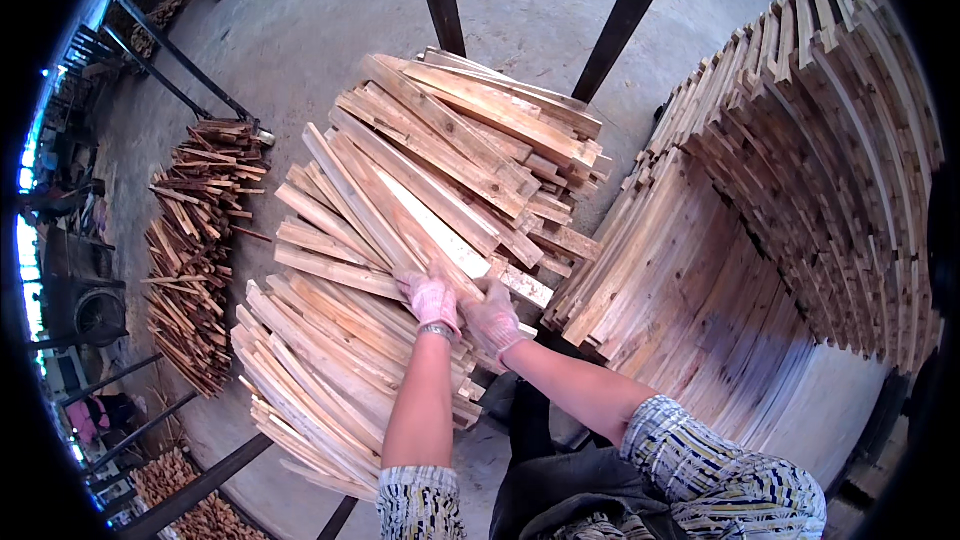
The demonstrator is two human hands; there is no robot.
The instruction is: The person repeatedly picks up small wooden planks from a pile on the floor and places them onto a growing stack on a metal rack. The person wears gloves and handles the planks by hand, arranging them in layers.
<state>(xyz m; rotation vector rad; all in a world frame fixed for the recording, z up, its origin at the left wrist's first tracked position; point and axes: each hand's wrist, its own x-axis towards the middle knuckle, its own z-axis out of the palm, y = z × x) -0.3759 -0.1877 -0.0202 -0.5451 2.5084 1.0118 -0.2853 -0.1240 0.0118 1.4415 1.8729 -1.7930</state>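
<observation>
Left grip [430,300] and right grip [493,321] sit at the near ends of the slats [408,220], which run forward and leftward over the pile [470,132]. Both, gloved, clasp these slats with little opening; the undersides are hidden.

The slats [372,202] are long, flat strips of bare, pale tan wood, lying slantwise, side by side, atop the pile [440,138]; their near ends are gripped, though how many are held is hard to tell.
</observation>
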